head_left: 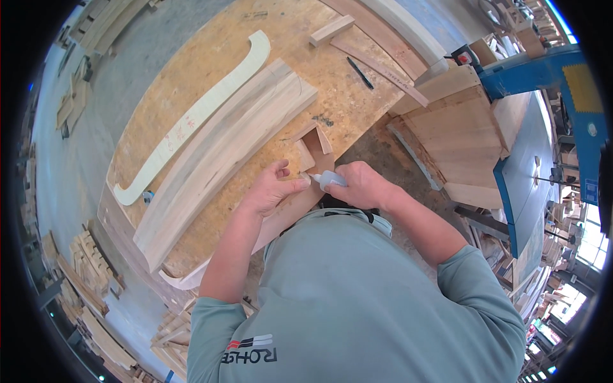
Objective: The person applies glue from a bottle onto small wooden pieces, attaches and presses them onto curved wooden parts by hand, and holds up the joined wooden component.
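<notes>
I inspected the work at the near edge of the table (204,64). The broad board (223,153) lay across it, already cut to a curve, with the pale template (198,115) flat alongside; neither was in my hands. Nearest my body ran the rail (287,214), on the table's near side, partly hidden by my left forearm. Beyond my fingers, two short wood pieces (324,137) stood around a dark gap; I judged them placed, though the view did not show whether they were bonded.

My right hand (362,185) was closed firmly around the bottle (332,180), which was tilted with its nozzle toward my left fingertips. My left hand (278,185) had its thumb and fingers bent close to the nozzle, beside a small chip (305,177); I could not tell whether they gripped the chip or only rested by it.

Progress, in my judgement: partway. Shaping looked done, and dispensing at the chip appeared in hand or about to be. The chip did not look settled, so I listed its fixing as outstanding. Any liquid at the nozzle was too small to confirm. The pen (359,72) lay farther off, untouched
</notes>
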Action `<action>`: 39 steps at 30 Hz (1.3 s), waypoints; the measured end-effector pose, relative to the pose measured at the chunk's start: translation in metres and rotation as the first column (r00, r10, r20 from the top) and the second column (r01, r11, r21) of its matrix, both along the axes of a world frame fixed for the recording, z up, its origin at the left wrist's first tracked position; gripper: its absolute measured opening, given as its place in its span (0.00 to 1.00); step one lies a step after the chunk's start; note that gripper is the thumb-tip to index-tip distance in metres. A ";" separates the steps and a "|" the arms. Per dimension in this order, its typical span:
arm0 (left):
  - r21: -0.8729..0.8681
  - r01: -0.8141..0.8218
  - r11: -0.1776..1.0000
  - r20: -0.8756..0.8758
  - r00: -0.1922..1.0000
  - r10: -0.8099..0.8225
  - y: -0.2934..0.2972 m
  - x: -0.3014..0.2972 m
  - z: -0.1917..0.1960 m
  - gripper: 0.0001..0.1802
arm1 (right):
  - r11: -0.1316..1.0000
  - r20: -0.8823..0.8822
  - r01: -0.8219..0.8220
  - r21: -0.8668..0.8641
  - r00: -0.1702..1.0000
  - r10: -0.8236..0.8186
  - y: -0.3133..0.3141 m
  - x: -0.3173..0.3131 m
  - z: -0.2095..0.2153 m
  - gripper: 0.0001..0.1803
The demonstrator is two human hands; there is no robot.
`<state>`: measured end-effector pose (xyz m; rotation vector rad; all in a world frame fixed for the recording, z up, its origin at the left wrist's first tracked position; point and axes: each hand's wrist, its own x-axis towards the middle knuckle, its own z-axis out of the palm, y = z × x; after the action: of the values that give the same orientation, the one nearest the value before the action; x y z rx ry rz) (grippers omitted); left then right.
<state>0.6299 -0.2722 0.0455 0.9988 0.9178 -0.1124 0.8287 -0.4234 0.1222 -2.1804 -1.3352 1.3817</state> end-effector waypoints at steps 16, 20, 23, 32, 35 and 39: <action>0.218 0.005 0.976 -0.114 0.993 0.021 0.000 0.005 0.013 0.52 | 0.934 -0.281 0.290 0.206 0.932 -0.227 -0.033 0.008 -0.043 0.16; 0.113 -0.013 0.993 0.022 1.000 0.010 0.004 0.003 0.010 0.45 | 0.897 -0.286 0.376 0.231 0.908 -0.307 -0.046 0.019 -0.075 0.18; 0.070 -0.023 0.997 0.064 0.998 0.018 0.006 0.003 0.011 0.40 | 0.877 -0.338 0.465 0.122 0.850 -0.404 -0.044 0.029 -0.091 0.17; 0.142 0.130 0.981 -0.067 0.990 -0.121 0.015 -0.003 0.046 0.39 | 0.760 -0.195 0.436 0.481 0.899 -0.392 0.007 0.079 -0.151 0.11; 0.235 0.162 0.958 -0.101 0.985 -0.142 0.014 0.000 0.063 0.39 | 0.718 -0.213 0.464 0.519 0.884 -0.417 0.035 0.099 -0.180 0.13; 0.388 0.104 0.916 -0.080 0.994 -0.079 0.011 -0.006 0.064 0.39 | 0.722 -0.093 0.404 0.561 0.898 -0.430 0.074 0.110 -0.183 0.15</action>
<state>0.6235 -0.2610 0.1092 1.4195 0.9720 -0.0386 0.9385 -0.3491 -0.0610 -1.9219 -0.9962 0.6492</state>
